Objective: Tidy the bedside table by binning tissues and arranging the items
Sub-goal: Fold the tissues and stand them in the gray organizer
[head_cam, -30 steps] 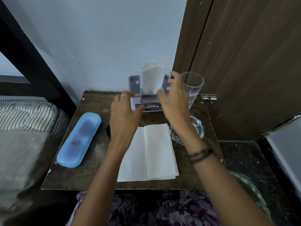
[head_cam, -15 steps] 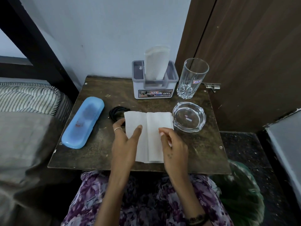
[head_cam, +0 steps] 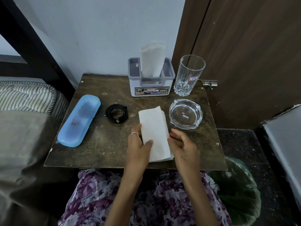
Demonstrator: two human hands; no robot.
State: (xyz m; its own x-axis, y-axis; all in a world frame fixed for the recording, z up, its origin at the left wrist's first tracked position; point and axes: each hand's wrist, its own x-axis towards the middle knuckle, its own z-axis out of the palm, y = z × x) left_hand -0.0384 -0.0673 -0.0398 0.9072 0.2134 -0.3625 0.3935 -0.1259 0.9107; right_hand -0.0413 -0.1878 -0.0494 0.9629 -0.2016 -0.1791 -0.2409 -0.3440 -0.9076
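A white tissue (head_cam: 154, 128), folded into a narrow strip, lies near the front of the dark wooden bedside table (head_cam: 104, 144). My left hand (head_cam: 138, 144) grips its left edge, thumb on top. My right hand (head_cam: 182, 141) touches its right edge with curled fingers. Behind stand a grey tissue holder (head_cam: 150, 86) with white tissues sticking up, and a tall empty glass (head_cam: 189, 75). A glass ashtray (head_cam: 185, 114) sits right of the tissue. A coiled black cable (head_cam: 116, 113) and a blue case (head_cam: 79, 119) lie to the left.
A bin lined with a green bag (head_cam: 236, 190) stands on the floor at the table's front right corner. A striped mattress (head_cam: 27, 98) borders the left side. A wooden door (head_cam: 244, 54) rises behind the glass. My lap in purple floral cloth (head_cam: 146, 201) is below the table edge.
The open tissue has been folded in half into a narrow strip, uncovering the black cable. Both hands came back from the tissue holder to the tissue at the table's front.
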